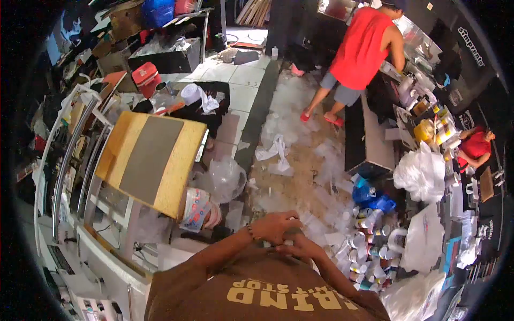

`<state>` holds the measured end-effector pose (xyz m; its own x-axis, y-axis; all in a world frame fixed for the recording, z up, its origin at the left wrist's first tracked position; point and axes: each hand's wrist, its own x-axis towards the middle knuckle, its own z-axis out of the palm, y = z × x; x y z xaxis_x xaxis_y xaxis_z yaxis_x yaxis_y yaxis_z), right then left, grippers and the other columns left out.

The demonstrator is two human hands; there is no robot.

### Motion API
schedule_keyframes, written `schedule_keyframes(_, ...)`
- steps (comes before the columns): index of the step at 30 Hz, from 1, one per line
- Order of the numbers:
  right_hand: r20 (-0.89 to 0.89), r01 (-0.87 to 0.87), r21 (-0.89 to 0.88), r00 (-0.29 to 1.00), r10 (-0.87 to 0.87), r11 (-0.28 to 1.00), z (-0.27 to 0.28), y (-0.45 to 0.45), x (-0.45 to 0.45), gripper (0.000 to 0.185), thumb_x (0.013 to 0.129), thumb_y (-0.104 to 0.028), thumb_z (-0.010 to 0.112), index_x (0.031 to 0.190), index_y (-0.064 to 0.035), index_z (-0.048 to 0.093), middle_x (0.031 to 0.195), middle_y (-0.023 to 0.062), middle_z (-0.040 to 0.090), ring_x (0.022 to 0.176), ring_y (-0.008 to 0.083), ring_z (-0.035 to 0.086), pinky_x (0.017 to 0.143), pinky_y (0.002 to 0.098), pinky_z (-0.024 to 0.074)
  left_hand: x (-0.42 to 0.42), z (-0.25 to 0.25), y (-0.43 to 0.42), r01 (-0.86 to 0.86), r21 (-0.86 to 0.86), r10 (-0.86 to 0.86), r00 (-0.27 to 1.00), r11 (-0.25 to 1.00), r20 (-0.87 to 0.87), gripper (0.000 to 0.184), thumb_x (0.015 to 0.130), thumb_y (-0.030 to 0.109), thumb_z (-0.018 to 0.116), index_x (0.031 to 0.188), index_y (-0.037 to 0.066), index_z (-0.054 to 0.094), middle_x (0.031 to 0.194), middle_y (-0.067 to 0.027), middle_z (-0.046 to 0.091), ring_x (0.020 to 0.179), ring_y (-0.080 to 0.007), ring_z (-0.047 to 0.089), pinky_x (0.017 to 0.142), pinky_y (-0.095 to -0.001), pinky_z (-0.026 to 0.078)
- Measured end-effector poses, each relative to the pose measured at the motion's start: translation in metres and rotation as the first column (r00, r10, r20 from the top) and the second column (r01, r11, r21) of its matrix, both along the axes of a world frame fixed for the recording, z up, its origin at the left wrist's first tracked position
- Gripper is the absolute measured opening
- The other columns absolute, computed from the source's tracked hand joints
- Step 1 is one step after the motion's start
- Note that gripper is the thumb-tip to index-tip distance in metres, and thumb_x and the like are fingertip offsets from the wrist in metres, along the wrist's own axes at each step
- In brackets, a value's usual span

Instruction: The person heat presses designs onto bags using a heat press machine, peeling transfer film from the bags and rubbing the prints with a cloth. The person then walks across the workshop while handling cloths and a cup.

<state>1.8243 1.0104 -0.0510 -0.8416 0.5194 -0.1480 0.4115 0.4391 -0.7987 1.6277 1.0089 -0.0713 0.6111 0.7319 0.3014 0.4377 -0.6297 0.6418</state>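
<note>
Left hand (274, 227) and right hand (301, 247): close together before brown shirt (206, 291) with pale lettering (273, 295); grip cannot be told. Small grey item (293, 233), indistinct: between them. Risk: slack hold could drop it among translucent whitish scraps (332, 163) littering brown floor (297, 179).

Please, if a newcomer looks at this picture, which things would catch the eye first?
Probably first the bright red sleeveless top of the person standing at upper right. Then the big yellow board with a broad grey band, tilted at left, and the jumbled small containers at lower right. At bottom centre, the left hand and right hand are close together.
</note>
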Motion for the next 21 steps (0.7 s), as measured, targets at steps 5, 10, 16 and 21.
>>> schedule_keyframes(5,-0.137,-0.152,-0.378,0.985,0.108,0.913,-0.094,0.113,-0.028,0.04,0.089,-0.035,0.07,0.117,-0.0055,0.068,0.11,0.0106,0.068,0.102,0.0174,0.062,0.09,0.0336,0.0482,-0.048,0.02,0.086,-0.154,-0.029,0.153,0.987,0.988,-0.04,0.056,0.056,0.018,0.079,0.109,0.01,0.063,0.109,-0.0093,0.059,0.096,-0.0315,0.064,0.079,-0.0399,0.055)
schedule_keyframes(10,-0.029,-0.209,-0.299,0.977,0.21,0.931,-0.09,0.252,-0.065,0.037,0.087,-0.034,0.071,0.115,-0.0093,0.068,0.108,0.0108,0.067,0.089,0.0172,0.064,0.074,0.0331,0.0526,-0.082,-0.001,0.203,-0.172,-0.089,0.171,0.985,0.981,-0.018,0.053,0.057,0.018,0.078,0.108,0.009,0.063,0.109,-0.0099,0.06,0.094,-0.0318,0.064,0.078,-0.0397,0.054)
schedule_keyframes(16,-0.047,-0.358,-0.261,0.932,0.359,0.897,0.013,0.399,-0.141,0.038,0.085,-0.036,0.072,0.111,-0.0085,0.067,0.101,0.0116,0.066,0.078,0.0183,0.065,0.06,0.0327,0.0512,-0.14,0.036,0.325,-0.31,-0.213,0.293,0.95,0.927,-0.109,0.052,0.06,0.024,0.081,0.108,0.01,0.065,0.106,-0.0101,0.062,0.095,-0.0305,0.064,0.08,-0.0396,0.054)
schedule_keyframes(21,-0.307,-0.484,-0.018,0.835,0.456,0.875,-0.009,0.479,-0.204,0.038,0.086,-0.036,0.072,0.109,-0.0063,0.065,0.094,0.0119,0.068,0.083,0.0239,0.066,0.072,0.0365,0.0518,-0.221,0.064,0.386,-0.502,-0.338,0.53,0.848,0.796,-0.009,0.039,0.071,0.029,0.081,0.103,0.009,0.069,0.102,-0.0101,0.065,0.091,-0.0281,0.066,0.079,-0.0365,0.054)
